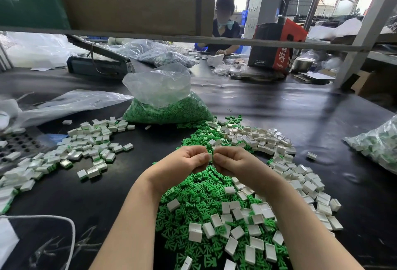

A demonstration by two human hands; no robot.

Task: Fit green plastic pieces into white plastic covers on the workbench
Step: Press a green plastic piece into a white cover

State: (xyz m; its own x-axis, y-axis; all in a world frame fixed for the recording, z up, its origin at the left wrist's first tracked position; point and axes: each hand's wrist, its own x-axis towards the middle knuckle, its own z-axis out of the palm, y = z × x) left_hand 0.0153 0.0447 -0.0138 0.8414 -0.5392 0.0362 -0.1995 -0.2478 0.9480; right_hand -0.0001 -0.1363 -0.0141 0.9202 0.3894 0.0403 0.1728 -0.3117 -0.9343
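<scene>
**A:** You've got a small piece [211, 157] pinched between your two hands, right where the fingertips meet over the heap. Your left hand [182, 165] and right hand [238, 165] are both curled round it. It's too hidden for me to tell whether it's a cover with the green part going in, or just one of the two.

**B:** And how far along would you say you are?

**A:** Partway, I'd judge. The pile of fitted pieces [86, 147] on your left looks finished: white with green edges showing. That's a fair number done. But under your wrists lies a big heap of loose green pieces [193, 201], and empty white covers [279, 147] are spread across it and to your right, many with the hollow side up.

**B:** Anything beyond that?

**A:** The clear bag of green pieces [167, 108] past the heap on the bench [279, 106] is still well filled, and another bag [378, 143] at the far right holds white and green parts; I can't tell whether those are assembled. So much more remains than is done.
</scene>
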